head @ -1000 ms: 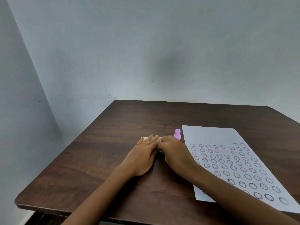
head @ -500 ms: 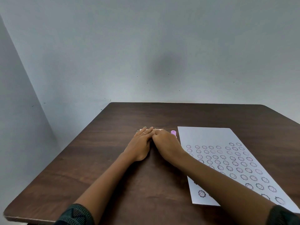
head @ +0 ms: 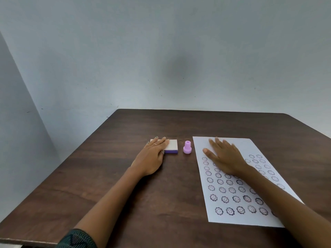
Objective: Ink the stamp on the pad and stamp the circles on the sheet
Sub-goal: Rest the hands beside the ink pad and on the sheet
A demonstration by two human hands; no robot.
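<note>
A small purple stamp (head: 187, 147) stands upright on the dark wooden table (head: 125, 185), with neither hand touching it. Left of it lies the ink pad (head: 172, 146), a flat box with a pale lid and purple base, its lid closed. My left hand (head: 153, 155) rests flat on the pad's left part, fingers spread, a ring on one finger. The white sheet (head: 232, 183) lies at the right, covered with several rows of stamped smiley circles. My right hand (head: 224, 155) lies flat on the sheet's upper part, fingers apart, holding nothing.
The table's far edge meets a pale blue wall. A second wall closes in on the left. Its near left edge (head: 26, 241) shows at the bottom of the view.
Both hands were together over the pad beside the stamp. They have parted: my right hand moved right onto the sheet, my left stays on the pad. The stamp and pad now show fully.
</note>
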